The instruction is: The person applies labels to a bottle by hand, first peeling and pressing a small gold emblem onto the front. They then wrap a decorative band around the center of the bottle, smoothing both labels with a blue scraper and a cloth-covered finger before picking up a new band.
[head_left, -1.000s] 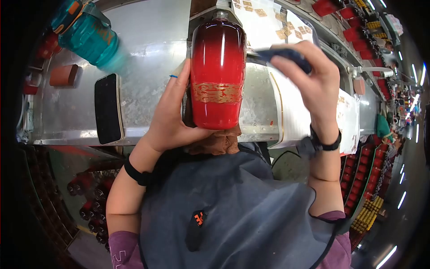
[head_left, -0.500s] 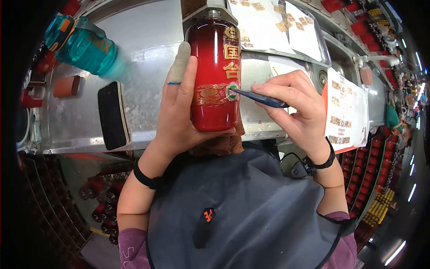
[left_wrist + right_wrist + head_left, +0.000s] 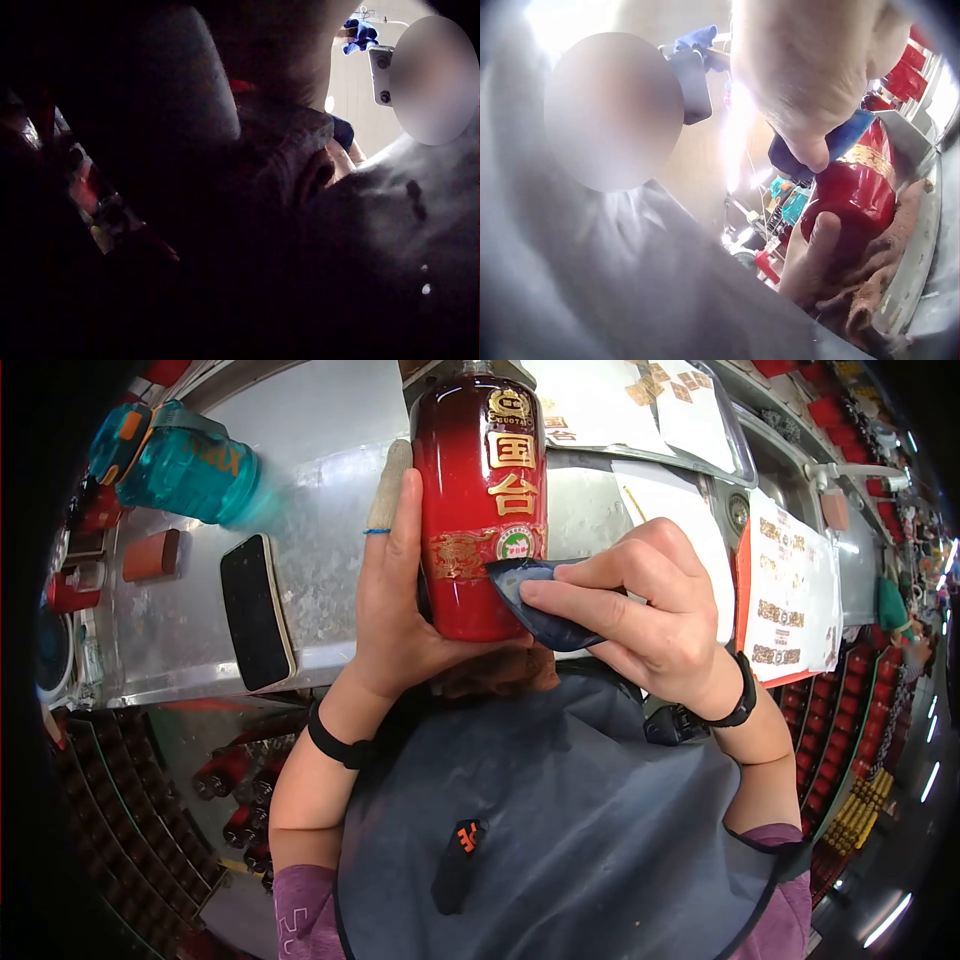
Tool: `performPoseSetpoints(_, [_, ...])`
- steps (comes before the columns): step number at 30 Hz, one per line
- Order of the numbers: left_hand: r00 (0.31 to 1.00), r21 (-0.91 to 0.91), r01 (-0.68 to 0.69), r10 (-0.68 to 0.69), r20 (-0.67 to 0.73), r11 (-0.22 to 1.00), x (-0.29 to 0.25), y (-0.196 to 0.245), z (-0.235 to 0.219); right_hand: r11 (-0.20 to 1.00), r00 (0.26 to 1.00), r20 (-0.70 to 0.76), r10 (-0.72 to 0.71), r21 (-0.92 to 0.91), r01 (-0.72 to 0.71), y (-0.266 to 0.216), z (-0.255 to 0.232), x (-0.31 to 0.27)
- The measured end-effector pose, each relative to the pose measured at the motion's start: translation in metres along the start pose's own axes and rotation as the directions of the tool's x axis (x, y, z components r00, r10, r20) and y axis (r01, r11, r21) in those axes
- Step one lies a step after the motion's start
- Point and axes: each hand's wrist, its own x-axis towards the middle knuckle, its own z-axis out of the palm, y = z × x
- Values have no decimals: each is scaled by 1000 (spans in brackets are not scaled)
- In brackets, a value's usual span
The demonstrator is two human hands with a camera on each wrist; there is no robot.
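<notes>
Here the steel worktop (image 3: 330,450) carries a teal water bottle (image 3: 185,455) toward its far left corner and a dark phone (image 3: 256,610) at its near edge. A red bottle (image 3: 482,500) with gold characters stands upright over that near edge, the left hand (image 3: 400,600) wrapped round its side. The right hand (image 3: 640,610) pinches a small dark blue cloth (image 3: 540,610) and presses it against the bottle's lower label band.

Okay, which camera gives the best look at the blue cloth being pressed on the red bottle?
The head view: the blue cloth lies fully visible under the right hand, against the red bottle by its gold band. The right wrist view shows only a blurred edge of it below the thumb; the left wrist view is too dark to tell.
</notes>
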Motion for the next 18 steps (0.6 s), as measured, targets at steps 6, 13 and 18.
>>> performPoseSetpoints(6, [1000,-30,-7,7,-8,1000,0,-3,1,995,995,83,57,78,-63,5,-10,3])
performPoseSetpoints(13, [991,7,47,-47,122,999,3,4,-13,724,779,-134,612,490,-485,15,-2,-5])
performPoseSetpoints(18, [938,-557,339,-320,135,758,19,15,-9,237,599,314,737,709,-664,29,3,-11])
